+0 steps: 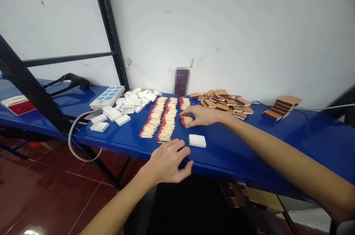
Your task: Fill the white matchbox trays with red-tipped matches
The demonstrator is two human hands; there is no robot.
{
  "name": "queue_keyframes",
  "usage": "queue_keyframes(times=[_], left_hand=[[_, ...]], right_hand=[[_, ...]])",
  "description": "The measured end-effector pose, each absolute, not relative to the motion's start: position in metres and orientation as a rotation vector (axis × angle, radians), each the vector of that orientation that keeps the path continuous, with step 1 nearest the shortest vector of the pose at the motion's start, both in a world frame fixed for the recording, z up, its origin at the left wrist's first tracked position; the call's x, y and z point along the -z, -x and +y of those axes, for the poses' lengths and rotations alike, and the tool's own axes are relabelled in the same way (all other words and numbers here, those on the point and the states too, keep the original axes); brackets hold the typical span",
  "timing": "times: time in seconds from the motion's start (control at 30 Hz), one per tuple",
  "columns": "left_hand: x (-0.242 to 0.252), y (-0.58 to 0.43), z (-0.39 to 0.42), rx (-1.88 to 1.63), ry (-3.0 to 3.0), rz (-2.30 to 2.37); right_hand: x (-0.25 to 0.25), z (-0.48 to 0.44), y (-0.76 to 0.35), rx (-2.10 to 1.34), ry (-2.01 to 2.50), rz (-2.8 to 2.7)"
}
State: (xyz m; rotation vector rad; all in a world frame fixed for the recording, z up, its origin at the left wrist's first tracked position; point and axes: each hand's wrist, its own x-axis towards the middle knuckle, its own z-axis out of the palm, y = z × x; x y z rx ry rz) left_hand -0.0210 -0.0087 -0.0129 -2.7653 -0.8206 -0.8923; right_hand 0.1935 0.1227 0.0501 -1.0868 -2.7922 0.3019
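My right hand [203, 115] reaches over the third row of red-tipped matches, thumb and fingers closed around a small bunch of matches [188, 119] at its near end. Two longer rows of matches, the left row [154, 117] and the middle row [168, 118], lie beside it. The rest of the third row [184, 103] lies just behind my fingers. My left hand [172, 161] hovers at the table's front edge, open, with fingers bent, thumb apart and nothing in it. A white matchbox tray [197, 140] sits to the right of my left hand, its hollow facing up.
White trays [133, 101] are heaped at the left, near a white power strip [107, 96] with a grey cable. Brown matchbox sleeves [222, 101] are piled at the back; several more stand in a stack [283, 107] at the right. A black shelf post [111, 27] rises at the left.
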Motion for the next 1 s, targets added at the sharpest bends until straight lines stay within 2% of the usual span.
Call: queue_keyframes(times=[0.47, 1.0], left_hand=[[0.015, 0.021, -0.008, 0.908, 2.757, -0.804], [0.012, 0.021, -0.009, 0.906, 2.788, -0.834]], right_hand=[[-0.037, 0.088, -0.209, -0.193, 1.227, -2.637], [-0.022, 0.07, -0.221, -0.33, 1.212, -2.412]])
